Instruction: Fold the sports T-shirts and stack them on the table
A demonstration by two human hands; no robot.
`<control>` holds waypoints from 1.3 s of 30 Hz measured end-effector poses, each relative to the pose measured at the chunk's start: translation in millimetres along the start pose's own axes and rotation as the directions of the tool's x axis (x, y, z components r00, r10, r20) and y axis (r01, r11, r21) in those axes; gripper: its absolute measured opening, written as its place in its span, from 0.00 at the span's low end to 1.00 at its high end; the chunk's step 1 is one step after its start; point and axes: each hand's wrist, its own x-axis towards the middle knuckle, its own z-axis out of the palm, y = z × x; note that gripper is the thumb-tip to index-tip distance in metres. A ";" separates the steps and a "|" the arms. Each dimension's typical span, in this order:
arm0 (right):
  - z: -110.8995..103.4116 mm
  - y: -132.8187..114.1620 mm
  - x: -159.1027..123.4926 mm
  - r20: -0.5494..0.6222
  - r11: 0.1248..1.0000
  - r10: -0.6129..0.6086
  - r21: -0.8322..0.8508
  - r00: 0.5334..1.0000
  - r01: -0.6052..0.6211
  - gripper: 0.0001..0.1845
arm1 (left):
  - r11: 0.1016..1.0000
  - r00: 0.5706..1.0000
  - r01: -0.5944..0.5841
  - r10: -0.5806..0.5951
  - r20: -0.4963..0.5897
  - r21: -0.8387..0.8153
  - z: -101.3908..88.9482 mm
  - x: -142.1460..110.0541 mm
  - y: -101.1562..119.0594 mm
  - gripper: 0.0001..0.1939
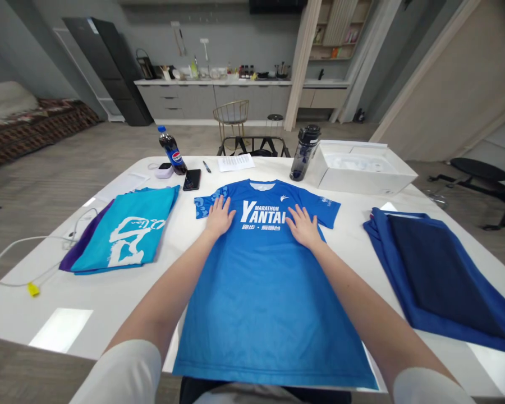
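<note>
Blue T-shirt: lies front side up on the desk (349,247), from the centre of the frame down to its lower edge, collar (263,186) away from the person; this YANTAI running top (269,297) is spread at nearly full width.
Left hand: palm down (221,217) on the chest beside the patterned sleeve (202,206), fingers parted, gripping nothing.
Right hand: also palm down (303,225), fingers fanned over the end of the lettering (263,216), well apart from the other.
Pressure: best light and even under both palms, since this thin cloth (it looks slippery) would probably bunch if pushed hard.
Stroke: outward from the lettering towards each sleeve, hands matched so the collar stays centred.
Hem: reaches the near desk edge at the bottom of the frame (273,375); a pull there could skew the body.
Side piles: teal garment (138,224) at left, navy garment (441,269) at right; elbows should clear both.
</note>
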 end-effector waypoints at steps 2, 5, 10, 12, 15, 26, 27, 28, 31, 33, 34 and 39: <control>-1.4 27.6 7.1 -0.024 0.991 0.136 0.000 0.990 -0.136 0.36 | 0.995 0.995 0.089 -0.091 0.039 0.045 -2.1 3.3 -25.5 0.36; -3.4 62.7 4.9 -0.086 0.954 0.290 -0.051 0.953 -0.295 0.40 | 0.966 0.978 0.195 -0.204 0.038 0.171 -7.6 -4.0 -47.5 0.38; -8.9 65.2 23.5 -0.184 0.930 0.314 -0.139 0.932 -0.341 0.45 | 0.942 0.978 0.209 -0.200 -0.064 0.261 -12.7 12.0 -44.8 0.40; -10.5 58.6 45.2 -0.143 0.969 0.199 -0.120 0.970 -0.216 0.44 | 0.969 0.992 0.126 -0.123 -0.030 0.212 -8.2 30.8 -43.5 0.37; -9.8 59.2 79.0 0.030 0.984 0.175 -0.035 0.984 -0.174 0.40 | 0.984 0.979 0.126 -0.143 0.142 0.122 4.8 56.9 -48.7 0.36; -2.2 100.4 131.9 0.125 0.975 0.203 -0.117 0.971 -0.189 0.42 | 0.958 0.967 0.223 -0.240 0.081 0.179 20.0 84.4 -20.7 0.42; -1.6 101.8 133.4 0.115 0.978 0.182 -0.124 0.977 -0.167 0.42 | 0.974 0.986 0.141 -0.154 0.062 0.175 23.2 82.9 -13.4 0.40; -0.9 103.2 134.8 0.105 0.981 0.160 -0.129 0.982 -0.146 0.42 | 0.984 0.996 0.061 -0.072 0.058 0.166 27.1 80.7 -7.1 0.39; -0.5 108.5 138.8 0.090 0.987 0.099 -0.132 0.991 -0.087 0.41 | 0.991 0.993 -0.044 0.030 0.111 0.126 38.5 73.0 3.4 0.37; -2.2 111.1 141.5 0.074 0.991 0.077 -0.116 0.994 -0.069 0.39 | 0.993 0.991 -0.025 0.010 0.131 0.113 41.6 69.8 4.9 0.37; -3.6 111.1 142.5 0.056 0.993 0.069 -0.104 0.996 -0.063 0.39 | 0.994 0.991 -0.017 0.002 0.131 0.112 41.5 69.0 5.8 0.38; -9.2 83.6 129.9 -0.065 0.995 -0.051 -0.088 0.997 0.045 0.37 | 0.986 0.989 -0.137 0.129 0.077 0.100 35.9 63.3 33.2 0.39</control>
